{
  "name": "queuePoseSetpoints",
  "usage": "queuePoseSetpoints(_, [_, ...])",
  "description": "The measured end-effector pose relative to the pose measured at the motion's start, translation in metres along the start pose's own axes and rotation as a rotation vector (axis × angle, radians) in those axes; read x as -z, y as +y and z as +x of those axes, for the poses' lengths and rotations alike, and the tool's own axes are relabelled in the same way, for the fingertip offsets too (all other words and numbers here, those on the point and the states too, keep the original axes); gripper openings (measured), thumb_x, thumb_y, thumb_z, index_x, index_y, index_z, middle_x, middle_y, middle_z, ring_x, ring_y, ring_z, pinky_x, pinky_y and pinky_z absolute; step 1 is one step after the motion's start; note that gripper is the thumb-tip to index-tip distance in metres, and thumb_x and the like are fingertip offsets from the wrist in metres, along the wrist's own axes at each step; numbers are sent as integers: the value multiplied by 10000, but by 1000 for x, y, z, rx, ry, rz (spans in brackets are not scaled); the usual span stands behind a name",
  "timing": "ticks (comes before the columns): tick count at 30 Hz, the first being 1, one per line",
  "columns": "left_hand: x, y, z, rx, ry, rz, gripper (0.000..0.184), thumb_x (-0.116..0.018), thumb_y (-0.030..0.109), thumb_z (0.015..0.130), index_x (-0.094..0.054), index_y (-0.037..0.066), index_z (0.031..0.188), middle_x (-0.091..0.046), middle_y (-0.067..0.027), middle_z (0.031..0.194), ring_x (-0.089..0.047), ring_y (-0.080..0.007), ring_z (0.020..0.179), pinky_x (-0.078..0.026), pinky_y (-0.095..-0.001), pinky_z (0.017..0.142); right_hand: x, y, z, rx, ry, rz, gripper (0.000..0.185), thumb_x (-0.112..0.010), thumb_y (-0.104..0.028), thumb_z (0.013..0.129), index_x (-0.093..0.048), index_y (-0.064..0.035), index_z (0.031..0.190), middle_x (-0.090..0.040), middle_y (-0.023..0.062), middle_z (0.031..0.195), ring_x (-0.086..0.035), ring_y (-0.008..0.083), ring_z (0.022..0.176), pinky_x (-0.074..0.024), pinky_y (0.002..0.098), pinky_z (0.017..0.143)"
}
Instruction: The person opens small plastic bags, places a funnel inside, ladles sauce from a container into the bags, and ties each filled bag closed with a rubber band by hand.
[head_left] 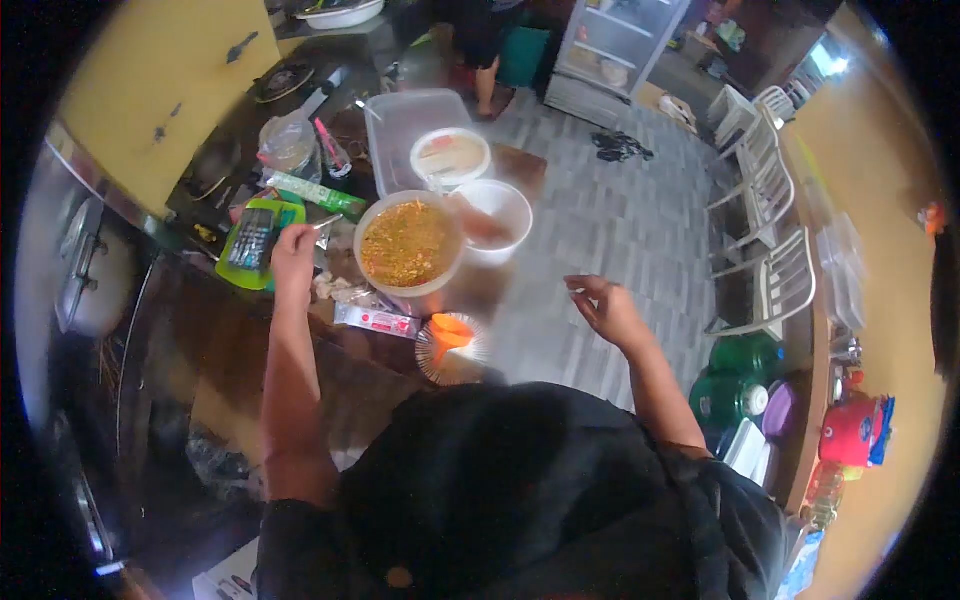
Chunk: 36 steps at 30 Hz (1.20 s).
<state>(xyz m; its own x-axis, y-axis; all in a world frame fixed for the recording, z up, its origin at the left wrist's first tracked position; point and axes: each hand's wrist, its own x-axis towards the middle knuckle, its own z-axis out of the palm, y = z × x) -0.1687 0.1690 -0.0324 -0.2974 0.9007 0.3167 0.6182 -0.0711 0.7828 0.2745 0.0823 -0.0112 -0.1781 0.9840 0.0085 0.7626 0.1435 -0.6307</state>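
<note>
My left hand is closed in a pinch on a thin silvery utensil, probably a spoon, whose tip points toward the bowl. A round tub of yellow-brown chopped food stands just right of it. Beside my left hand lies a bright green tray with dark and silvery things in it. My right hand hangs in the air above the floor, fingers slightly bent and apart, with nothing visible in it. Behind the tub are a white bowl with brownish contents and a round white container.
An orange funnel, a white-and-pink box and a long green box lie on the table. Further back are a clear plastic bin and a stove burner. White chairs line the right; a person stands far back.
</note>
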Motion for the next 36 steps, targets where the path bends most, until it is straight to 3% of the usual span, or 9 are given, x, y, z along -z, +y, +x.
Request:
queuePoseSetpoints(2, [24,17,-16,186,-5,-560,112,-534,134,839,-558,25,843,-539,-8,754,-515,-112,719,-407,-268,679,2,-30,8,77,34,196,239,-573,-56,789,-592,-39,1027,-628,124,939,-618,210,809,-484,304,727])
queuePoseSetpoints(6, [45,35,-64,238,11,-832,85,-487,97,856,-528,24,870,-487,0,713,-484,-98,670,-406,-228,622,-6,-96,17,355,-236,440,228,-558,-27,813,-591,-31,1039,-630,84,942,-600,155,833,-470,272,754])
queuePoseSetpoints(11, [59,40,-103,171,40,-541,83,-497,108,851,-527,36,878,-484,-9,684,-484,-86,620,-408,-216,576,-54,-161,42,445,-653,595,399,-573,-18,808,-478,-53,1194,-552,65,1100,-539,147,967,-447,267,808])
queuePoseSetpoints(13, [64,60,-118,256,72,-535,85,-499,118,850,-530,43,873,-493,-4,681,-489,-83,613,-404,-213,557,-95,-178,56,581,-552,949,612,-645,-121,776,-325,-71,1295,-528,98,1091,-508,182,1006,-437,287,824])
queuePoseSetpoints(18, [83,87,-136,364,78,-612,94,-511,137,863,-527,45,878,-505,2,671,-487,-77,597,-407,-213,551,-140,-224,71,747,-528,697,655,-649,-110,769,-279,-34,1305,-487,136,1136,-493,203,1024,-429,294,833])
queuePoseSetpoints(21, [98,77,-150,471,120,-672,110,-515,104,854,-516,38,942,-520,-6,690,-487,-79,594,-410,-213,556,-132,-242,67,102,-912,1101,480,-595,-58,794,-398,-24,1230,-538,132,1034,-567,196,888,-505,282,740])
queuePoseSetpoints(22, [102,75,-156,531,118,-686,143,-518,88,847,-511,33,979,-529,-12,702,-489,-81,597,-414,-215,564,-146,-234,74,123,-919,1203,486,-606,-90,784,-418,-81,1233,-568,56,1010,-592,165,797,-497,266,678])
queuePoseSetpoints(28, [119,61,-195,508,33,-583,387,-543,35,803,-438,25,1175,-548,-29,780,-512,-91,684,-430,-222,652,-146,-228,96,12,-924,1198,426,-601,-71,790,-456,-82,1190,-588,62,971,-602,144,698,-508,265,595])
queuePoseSetpoints(36, [114,47,-218,486,126,-497,356,-504,30,814,-451,39,1166,-522,-14,781,-491,-76,697,-417,-214,671,-129,-224,108,-36,-1008,1238,379,-579,-113,820,-459,-69,1177,-613,70,878,-616,132,670,-519,238,580])
